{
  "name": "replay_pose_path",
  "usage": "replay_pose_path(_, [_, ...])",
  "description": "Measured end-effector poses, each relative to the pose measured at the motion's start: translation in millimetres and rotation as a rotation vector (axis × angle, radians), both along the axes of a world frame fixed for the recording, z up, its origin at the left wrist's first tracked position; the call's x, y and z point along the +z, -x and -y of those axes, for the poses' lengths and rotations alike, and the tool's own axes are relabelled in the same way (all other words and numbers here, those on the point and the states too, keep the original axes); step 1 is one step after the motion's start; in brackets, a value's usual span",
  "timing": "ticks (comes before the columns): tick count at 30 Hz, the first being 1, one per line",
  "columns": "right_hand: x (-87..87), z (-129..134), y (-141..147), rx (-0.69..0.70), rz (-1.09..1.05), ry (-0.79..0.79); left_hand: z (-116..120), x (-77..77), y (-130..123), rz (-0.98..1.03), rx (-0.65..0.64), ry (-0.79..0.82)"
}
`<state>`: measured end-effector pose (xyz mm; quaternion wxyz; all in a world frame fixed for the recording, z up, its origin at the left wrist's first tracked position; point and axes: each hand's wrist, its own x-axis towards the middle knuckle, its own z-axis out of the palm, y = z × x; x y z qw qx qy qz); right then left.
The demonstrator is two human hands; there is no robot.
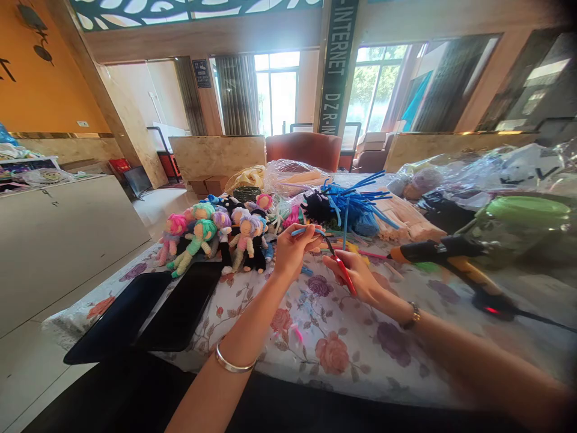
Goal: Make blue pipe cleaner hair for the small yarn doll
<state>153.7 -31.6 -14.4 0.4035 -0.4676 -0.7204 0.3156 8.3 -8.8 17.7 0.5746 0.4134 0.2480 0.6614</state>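
Observation:
Between the fingers of my left hand (295, 249) is a short blue pipe cleaner (311, 231), held out toward the right. My right hand (354, 275) grips red-handled scissors (345, 273), whose dark blades reach up to the blue piece near my left fingertips. Whether the blades touch it I cannot tell. Just behind my hands lies a bundle of blue pipe cleaners (351, 204), with one long stem hanging down near the scissors. Small snippets of blue (307, 270) rest on the flowered tablecloth (288, 337) beneath.
Several little dolls with coloured hair (202, 234) are heaped at the left. Two dark flat trays (183, 307) lie in front of them. On the right stand a hot glue gun (451, 255) with a red light and a green-lidded container (527, 216). Pale pipe cleaners (408, 219) lie behind.

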Motion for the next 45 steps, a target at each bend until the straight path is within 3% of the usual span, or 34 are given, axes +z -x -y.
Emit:
replay_pose_path(34, [-5.9, -2.6, 1.3, -0.035, -0.028, -0.051, 0.1, 1.7, -0.7, 0.018, -0.014, 0.009])
replay_pose_path(45, [3.7, 1.0, 0.0, -0.041, 0.007, -0.051, 1.0, 2.4, 0.9, 0.012, -0.036, -0.005])
